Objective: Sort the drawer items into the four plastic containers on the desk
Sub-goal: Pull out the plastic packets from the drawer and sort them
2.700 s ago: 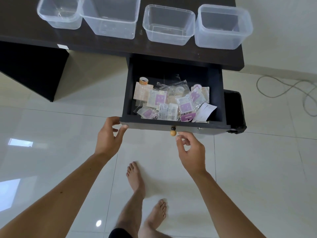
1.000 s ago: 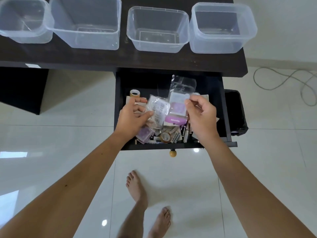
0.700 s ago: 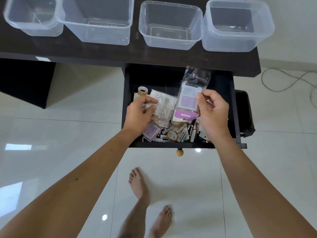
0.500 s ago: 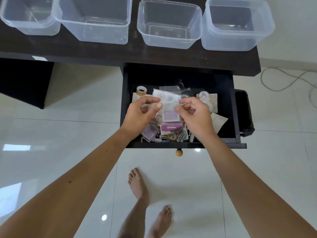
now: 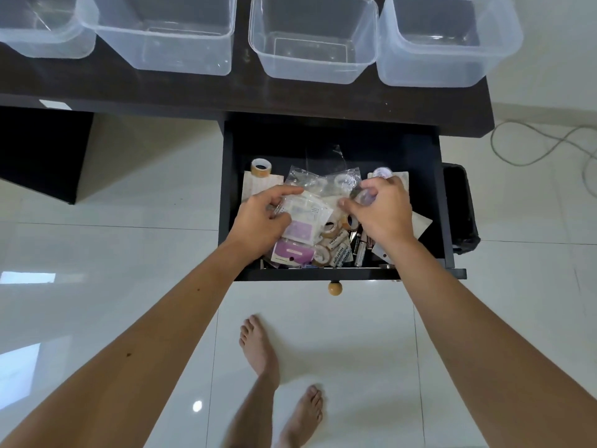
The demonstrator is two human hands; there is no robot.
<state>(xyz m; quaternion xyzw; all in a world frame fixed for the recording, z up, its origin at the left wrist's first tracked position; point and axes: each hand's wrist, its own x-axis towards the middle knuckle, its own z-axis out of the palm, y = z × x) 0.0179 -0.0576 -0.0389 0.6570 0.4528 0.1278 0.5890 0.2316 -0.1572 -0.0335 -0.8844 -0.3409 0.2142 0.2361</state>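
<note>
Progress: barely begun, by my reading | four containers [image 5: 311,37] on desk [image 5: 242,92] hold nothing | items heaped in open drawer [image 5: 332,147] | left hand [image 5: 261,221] pinches packets [image 5: 303,215] | right hand [image 5: 384,211] curled round small clear item, unclear what | all sorting left

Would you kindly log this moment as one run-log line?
stage: picking | left hand: grips packets | right hand: holds small clear item | drawer: open | containers: empty
</note>
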